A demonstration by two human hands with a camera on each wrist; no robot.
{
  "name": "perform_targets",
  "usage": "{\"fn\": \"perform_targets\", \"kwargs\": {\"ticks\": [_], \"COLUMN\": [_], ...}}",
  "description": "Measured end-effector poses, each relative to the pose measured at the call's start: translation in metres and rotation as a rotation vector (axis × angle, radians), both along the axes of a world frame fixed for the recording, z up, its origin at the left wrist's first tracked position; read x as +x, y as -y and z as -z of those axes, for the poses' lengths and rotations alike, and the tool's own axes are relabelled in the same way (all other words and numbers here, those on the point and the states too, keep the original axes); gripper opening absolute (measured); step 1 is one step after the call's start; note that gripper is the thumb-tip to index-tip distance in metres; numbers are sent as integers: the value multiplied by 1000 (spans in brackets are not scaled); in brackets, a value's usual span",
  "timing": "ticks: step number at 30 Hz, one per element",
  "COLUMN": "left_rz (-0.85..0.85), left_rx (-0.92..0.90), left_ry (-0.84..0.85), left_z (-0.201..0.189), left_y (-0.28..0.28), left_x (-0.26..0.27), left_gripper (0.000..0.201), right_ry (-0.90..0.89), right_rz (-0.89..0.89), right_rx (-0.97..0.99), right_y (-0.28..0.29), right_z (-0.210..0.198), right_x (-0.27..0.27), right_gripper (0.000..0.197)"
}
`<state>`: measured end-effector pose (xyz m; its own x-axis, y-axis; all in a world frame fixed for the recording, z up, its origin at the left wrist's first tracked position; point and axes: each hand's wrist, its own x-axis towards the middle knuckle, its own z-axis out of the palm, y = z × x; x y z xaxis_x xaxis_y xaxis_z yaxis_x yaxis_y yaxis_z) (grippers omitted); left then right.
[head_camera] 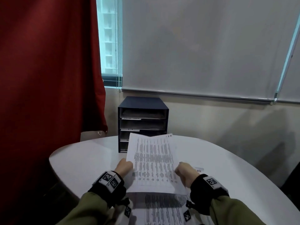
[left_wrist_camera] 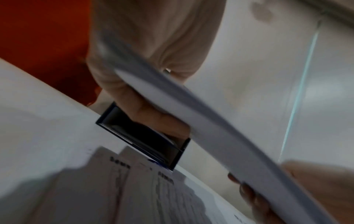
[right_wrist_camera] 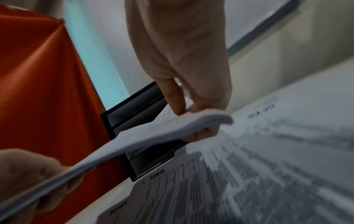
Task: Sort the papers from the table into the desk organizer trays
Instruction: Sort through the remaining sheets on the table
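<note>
Nearest you, more papers [head_camera: 164,208] lie on the worktop [head_camera: 81,159]. Your left hand [head_camera: 124,167] and right hand [head_camera: 186,172] each pinch a side edge of the raised sheaf [head_camera: 154,161], its long axis pointing straight ahead at the organizer [head_camera: 142,122], both hands equally near.

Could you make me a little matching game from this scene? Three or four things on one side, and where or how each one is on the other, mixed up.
Things:
1. held sheet
2. organizer
3. curtain
4. papers on table

Places or states:
A. red, hanging at the left
B. lifted off the table, gripped by left hand and right hand
C. lying flat near the person, under the wrists
D. dark blue, at the table's far edge

Pairs: 1-B, 2-D, 3-A, 4-C
</note>
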<state>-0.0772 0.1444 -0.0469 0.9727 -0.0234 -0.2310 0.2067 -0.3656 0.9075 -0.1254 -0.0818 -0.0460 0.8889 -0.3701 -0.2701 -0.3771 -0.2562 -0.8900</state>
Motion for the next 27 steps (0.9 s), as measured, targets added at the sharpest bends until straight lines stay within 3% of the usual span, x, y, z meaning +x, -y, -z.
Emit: {"fn": "perform_targets", "kwargs": {"ticks": [3,9,13,16,18,21,24,27], "left_rz": [-29,-39,9,49,14,-86,-194,-255], "left_rx": [65,60,-165,-200,-220,-309,-381,-672], "left_ry": [-85,-138,-193,-261,-200,-124,-111,-125], "left_z": [1,-17,-25,-26,-18,-8,-7,-15], "left_y": [-16,-33,-38,-35,-34,-25,-14,-4], "left_x": [17,59,77,73,83,103,118,133], "left_gripper": [43,43,49,27,32,25,21,22], "right_ry": [-103,-101,-76,-134,-197,-301,-256,-60], "right_rz": [-13,54,70,-5,-96,-184,-72,70], "right_rx": [68,209,234,299,267,231,359,565], "right_y": [-16,-27,-16,-9,-5,3,6,-4], "right_z": [6,-7,-11,-22,-29,-30,-22,-23], "right_x": [11,57,109,124,120,118,133,148], "right_gripper": [29,42,46,1,14,13,14,10]}}
